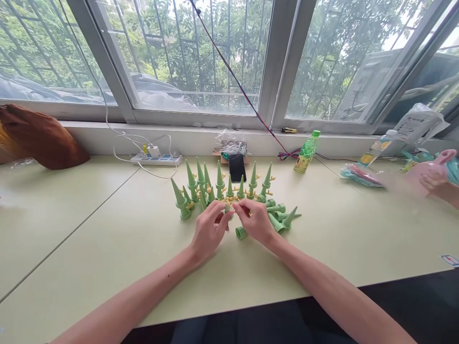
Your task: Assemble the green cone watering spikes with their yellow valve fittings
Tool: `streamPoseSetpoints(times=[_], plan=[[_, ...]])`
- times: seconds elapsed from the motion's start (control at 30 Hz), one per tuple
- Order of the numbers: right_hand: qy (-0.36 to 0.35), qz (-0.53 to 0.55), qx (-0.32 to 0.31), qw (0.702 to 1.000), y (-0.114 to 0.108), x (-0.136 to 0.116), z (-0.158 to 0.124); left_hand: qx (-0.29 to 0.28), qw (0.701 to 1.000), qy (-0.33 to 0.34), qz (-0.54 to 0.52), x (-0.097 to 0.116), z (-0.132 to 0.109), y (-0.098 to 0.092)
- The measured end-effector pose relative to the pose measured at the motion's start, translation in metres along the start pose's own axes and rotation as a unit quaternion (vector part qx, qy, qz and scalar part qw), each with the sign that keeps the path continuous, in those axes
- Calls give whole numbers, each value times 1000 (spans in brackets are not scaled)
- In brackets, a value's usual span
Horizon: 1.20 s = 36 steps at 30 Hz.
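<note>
My left hand (210,228) is closed around a green plant watering spike (227,209), mostly hidden by the fingers. Close beside it, my right hand (256,220) pinches something too small to make out, its fingertips near the spike's side. Behind both hands stand several upright green cones (220,180), many with small yellow valves fitted on their sides. Loose yellow valves (229,199) lie between these cones and my hands. More green spikes (276,222) lie in a heap to the right of my right hand, and one open-ended green piece (241,233) lies below its wrist.
A black phone (237,168) lies behind the cones, by crumpled clear plastic (231,142). A green-capped bottle (307,152) stands at the back right. A power strip (157,158) with cables sits at the back left. Another person's hand (435,185) holds pink material at far right.
</note>
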State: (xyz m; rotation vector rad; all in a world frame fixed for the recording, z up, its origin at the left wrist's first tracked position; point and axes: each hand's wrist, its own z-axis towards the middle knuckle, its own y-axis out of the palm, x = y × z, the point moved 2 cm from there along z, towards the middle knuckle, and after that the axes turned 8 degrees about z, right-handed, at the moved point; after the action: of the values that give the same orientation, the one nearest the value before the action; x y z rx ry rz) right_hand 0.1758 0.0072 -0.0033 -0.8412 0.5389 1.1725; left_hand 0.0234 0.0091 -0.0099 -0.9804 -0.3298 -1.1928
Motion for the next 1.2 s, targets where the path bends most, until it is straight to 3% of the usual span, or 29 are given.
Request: streamPoseSetpoints(times=[0.17, 0.33, 0.43, 0.53, 0.67, 0.87, 1.2], plan=[[5, -2, 49, 999, -4, 4, 1, -2, 1000, -6, -21, 10, 2, -2], [3, 13, 100, 995, -10, 9, 2, 16, 997, -72, -34, 11, 1, -3], [-12, 17, 105, 994, -11, 8, 2, -47, 986, -132, -89, 6, 2, 3], [-28, 10, 78, 997, -11, 5, 2, -118, 954, -202, -189, 5, 2, 8], [-46, 14, 48, 998, -10, 3, 1, -151, 918, -247, -271, 7, 3, 10], [-25, 43, 48, 998, -8, 6, 0, -179, 909, -241, -289, 5, 2, 10], [13, 63, 28, 998, -2, 3, -3, -124, 954, -162, -220, 3, 4, 8]])
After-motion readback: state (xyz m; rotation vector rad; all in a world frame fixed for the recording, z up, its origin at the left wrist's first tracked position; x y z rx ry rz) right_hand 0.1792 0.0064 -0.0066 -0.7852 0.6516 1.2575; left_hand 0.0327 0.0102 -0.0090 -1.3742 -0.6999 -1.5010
